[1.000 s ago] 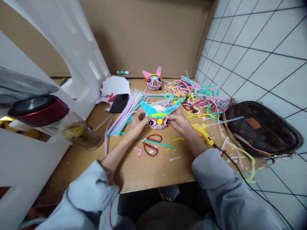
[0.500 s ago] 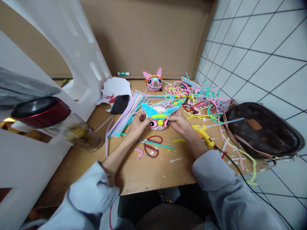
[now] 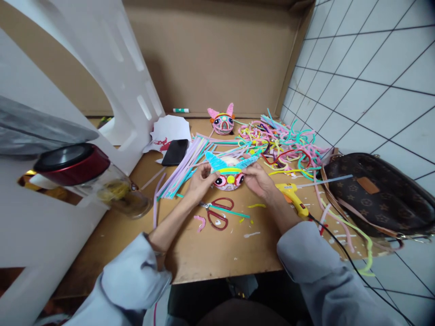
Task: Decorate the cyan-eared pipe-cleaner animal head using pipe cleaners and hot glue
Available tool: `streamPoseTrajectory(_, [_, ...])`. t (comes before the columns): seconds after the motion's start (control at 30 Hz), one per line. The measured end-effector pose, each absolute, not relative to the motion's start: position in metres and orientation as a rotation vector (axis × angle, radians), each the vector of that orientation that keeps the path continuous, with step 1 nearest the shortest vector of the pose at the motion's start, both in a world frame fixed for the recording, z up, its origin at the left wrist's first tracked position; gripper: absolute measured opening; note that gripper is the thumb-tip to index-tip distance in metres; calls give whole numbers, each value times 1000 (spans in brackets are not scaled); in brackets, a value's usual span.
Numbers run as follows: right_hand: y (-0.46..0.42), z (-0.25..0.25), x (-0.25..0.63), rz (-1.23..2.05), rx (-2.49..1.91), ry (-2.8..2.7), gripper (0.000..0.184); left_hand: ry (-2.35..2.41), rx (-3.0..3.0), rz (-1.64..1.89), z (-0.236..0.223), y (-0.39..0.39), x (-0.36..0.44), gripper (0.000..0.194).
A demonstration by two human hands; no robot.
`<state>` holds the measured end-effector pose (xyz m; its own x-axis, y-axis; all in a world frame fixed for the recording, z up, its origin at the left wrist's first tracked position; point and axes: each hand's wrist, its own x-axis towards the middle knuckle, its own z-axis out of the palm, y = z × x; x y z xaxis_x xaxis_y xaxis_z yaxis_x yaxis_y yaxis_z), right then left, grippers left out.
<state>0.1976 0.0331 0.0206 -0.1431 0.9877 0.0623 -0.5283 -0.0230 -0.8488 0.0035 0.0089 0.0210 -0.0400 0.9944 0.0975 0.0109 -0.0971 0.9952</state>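
Head camera: the person sits at a wooden table (image 3: 210, 260), both hands raised over its middle around a small toy head (image 3: 230, 179) with blue ears, a yellow band, round eyes and a yellow nose. The toy head is held upright, its face turned toward the near edge. The left hand (image 3: 201, 182) pinches its left side, thumb at the front near the eye and fingers bent behind. The right hand (image 3: 258, 181) pinches the opposite side by the base of the right ear; some of its fingertips are hidden behind the toy.

Just nearer than the toy lie red-handled scissors (image 3: 208, 207), with a thin teal strip (image 3: 234, 211) across the handles and a curled pink scrap (image 3: 201, 222) to their left. To the right of the right hand lies a yellow glue gun (image 3: 299, 202), and beyond it, at the far right, a brown bag (image 3: 390, 199).

On the far side stands a second toy head (image 3: 223, 125) with pink ears, left of a tangled heap of fuzzy sticks (image 3: 288, 144). Straight sticks (image 3: 183, 166) lie left of the held toy, beside a black phone (image 3: 175, 153) and white paper (image 3: 174, 128). A clear bottle (image 3: 131, 199) with a red lid is at the left.
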Motion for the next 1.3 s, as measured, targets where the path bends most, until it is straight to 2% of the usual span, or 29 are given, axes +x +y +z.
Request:
streamPoseTrajectory(0.23, [28,24,193,1498,-714,-883,65,1196,1288,1304,18,10,2,39])
streamPoseTrajectory(0.97, [24,30,189,1484,-727,-804,52,1235,1304,1289,25,5,6,36])
streamPoseTrajectory(1.3, [22,32,187,1473,-771,-876,62,1278,1308,1305,19,8,6,38])
